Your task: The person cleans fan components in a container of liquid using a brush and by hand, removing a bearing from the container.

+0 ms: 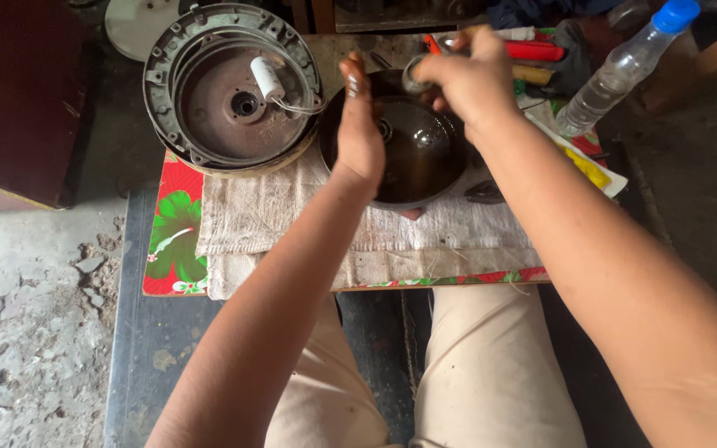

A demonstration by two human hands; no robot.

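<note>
Two hands work a dark bowl-shaped cover (412,149): left hand (360,133) flat against it, right hand (466,79) pinching a small ring (414,75).

Single head view, looking steeply down from above own knees, close; small table (178,249) toward 12 o'clock, forearms entering from 6 o'clock.

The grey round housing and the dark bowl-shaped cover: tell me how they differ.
The grey housing is dull, flat and ribbed, with bolt tabs on its rim; the dark cover is smooth, glossy and dished. The housing lies untouched and carries a white capacitor; the cover is steadied by the left hand, with the right hand above its rim. Both are round and rest on the cloth.
</note>
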